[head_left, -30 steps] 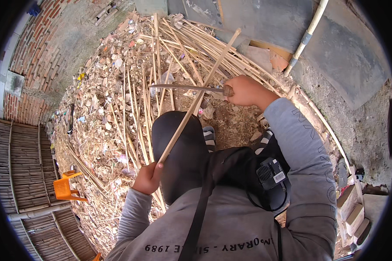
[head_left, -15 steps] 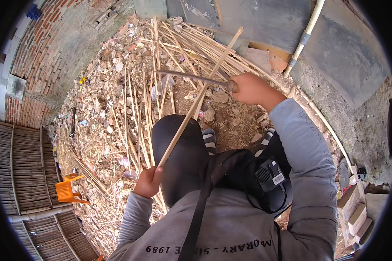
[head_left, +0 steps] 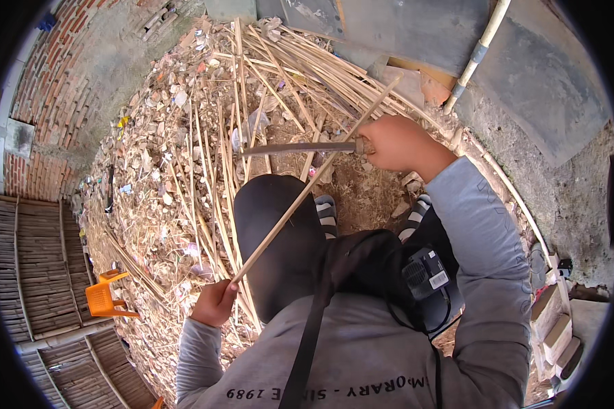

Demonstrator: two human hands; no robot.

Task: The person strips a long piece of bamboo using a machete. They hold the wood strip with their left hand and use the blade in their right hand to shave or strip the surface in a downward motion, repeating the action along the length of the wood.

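My left hand (head_left: 213, 304) is closed around the near end of a long bamboo strip (head_left: 284, 225). The strip slants up and right across my dark-clad left knee (head_left: 269, 204). In my right hand (head_left: 404, 144) is the short handle of a machete (head_left: 290, 148), its slightly curved blade pointing left. Close to the handle, the blade crosses the strip towards its far end; whether edge and wood touch I cannot tell. The strip's tip passes just beside my right knuckles.
Many loose bamboo strips (head_left: 327, 61) lie piled ahead, others on the littered ground at left. An orange plastic chair (head_left: 101, 298) stands far left by a slatted bamboo panel (head_left: 41, 266). A pale pole (head_left: 481, 51) leans at the grey wall. A black boxy device (head_left: 425, 271) rests on my lap.
The machete has come down towards me, its blade nearly level now. My left hand has drawn the strip down and left, and the strip's tip has dropped towards my right hand.
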